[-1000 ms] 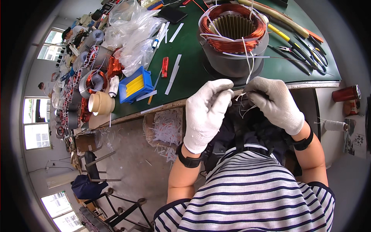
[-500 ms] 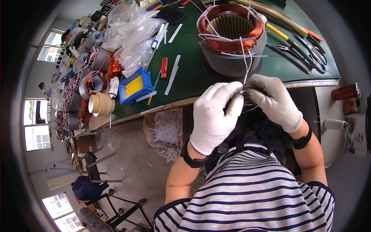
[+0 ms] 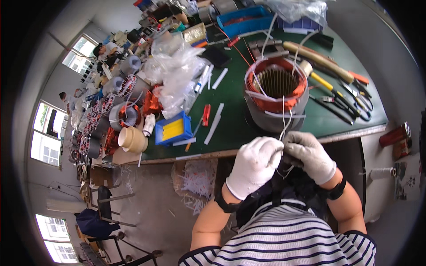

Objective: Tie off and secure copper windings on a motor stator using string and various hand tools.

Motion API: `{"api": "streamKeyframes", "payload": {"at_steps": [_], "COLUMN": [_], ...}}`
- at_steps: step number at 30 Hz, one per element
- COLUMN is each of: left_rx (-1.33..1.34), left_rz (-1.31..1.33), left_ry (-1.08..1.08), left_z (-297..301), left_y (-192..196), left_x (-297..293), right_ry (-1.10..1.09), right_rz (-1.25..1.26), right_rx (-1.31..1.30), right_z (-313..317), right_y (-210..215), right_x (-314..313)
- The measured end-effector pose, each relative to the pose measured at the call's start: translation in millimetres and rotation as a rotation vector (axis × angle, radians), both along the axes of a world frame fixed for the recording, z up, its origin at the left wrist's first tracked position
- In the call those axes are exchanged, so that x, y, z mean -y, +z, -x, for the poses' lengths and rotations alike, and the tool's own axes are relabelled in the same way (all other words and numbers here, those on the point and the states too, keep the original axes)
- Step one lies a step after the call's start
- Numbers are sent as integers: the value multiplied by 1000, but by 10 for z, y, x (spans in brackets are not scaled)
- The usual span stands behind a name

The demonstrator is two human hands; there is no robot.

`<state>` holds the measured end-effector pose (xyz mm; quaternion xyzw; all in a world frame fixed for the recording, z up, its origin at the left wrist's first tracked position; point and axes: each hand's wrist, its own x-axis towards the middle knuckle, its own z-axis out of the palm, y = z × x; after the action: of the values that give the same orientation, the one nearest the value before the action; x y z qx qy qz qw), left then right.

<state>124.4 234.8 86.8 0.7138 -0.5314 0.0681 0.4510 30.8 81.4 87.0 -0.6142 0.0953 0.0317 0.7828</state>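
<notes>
Both my left hand [image 3: 254,166] and my right hand [image 3: 313,156] pinch the white cord [image 3: 284,107] — an uneven tug could slip it loose.

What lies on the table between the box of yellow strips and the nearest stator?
In the head view, a thin blue stick, a red tool and white strips lie between box and stator.
</notes>
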Motion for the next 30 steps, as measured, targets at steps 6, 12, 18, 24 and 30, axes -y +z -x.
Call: {"api": "streamKeyframes", "payload": {"at_steps": [6,12,18,24,30], "left_rx": [-1,-260,30,224,193], "left_rz": [-21,-67,-102,-219,-124], "left_ry": [-9,1,52,50,144], "left_z": [-2,13,-7,-6,-12], "left_y": [41,69,-15,-62,-173], "left_x": [-1,-18,-48,-95,-144], "right_ry": [-33,-176,-54,-62,-247], "right_rz": [106,323,270,620,854], "right_rx": [51,161,88,152,194], "right_z": [25,-22,-8,8,-27], "right_y": [48,-7,18,-92,-180], "right_x": [-41,-53,-43,-86,-196]}}
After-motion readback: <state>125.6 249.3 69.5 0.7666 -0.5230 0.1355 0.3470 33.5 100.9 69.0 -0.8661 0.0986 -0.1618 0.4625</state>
